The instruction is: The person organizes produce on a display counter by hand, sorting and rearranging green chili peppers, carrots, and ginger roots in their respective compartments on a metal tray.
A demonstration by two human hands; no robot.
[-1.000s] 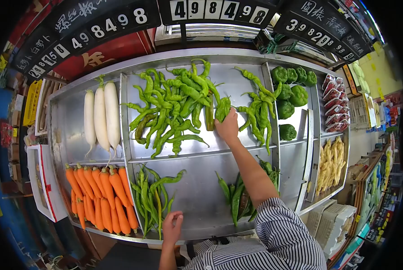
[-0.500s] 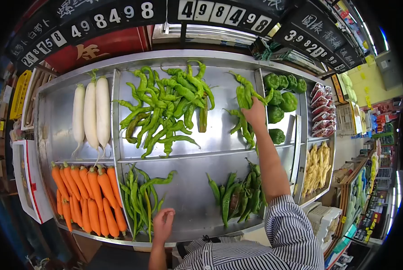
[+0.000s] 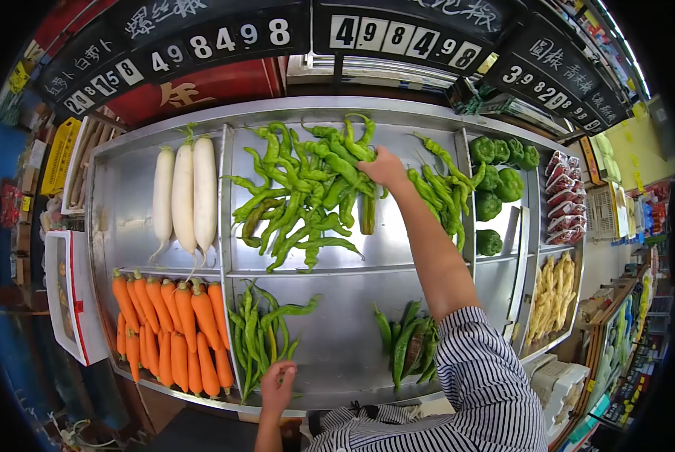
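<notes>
Large pile of twisted long green peppers (image 3: 296,188): located in the upper middle compartment of the metal display tray (image 3: 337,258). Right hand (image 3: 382,167) is at the pile's upper right edge, fingers bent down onto the peppers; whether they grip one cannot be told. A smaller group of long green peppers (image 3: 444,188) lies at the same compartment's right end; green bell peppers (image 3: 509,184) sit beyond the divider. White radishes (image 3: 183,196) occupy the compartment to the left, orange carrots (image 3: 173,331) the one below them. Left hand (image 3: 278,384), fingers loosely curled and partly open, is beside slender green chilies (image 3: 253,335) at the near edge.
</notes>
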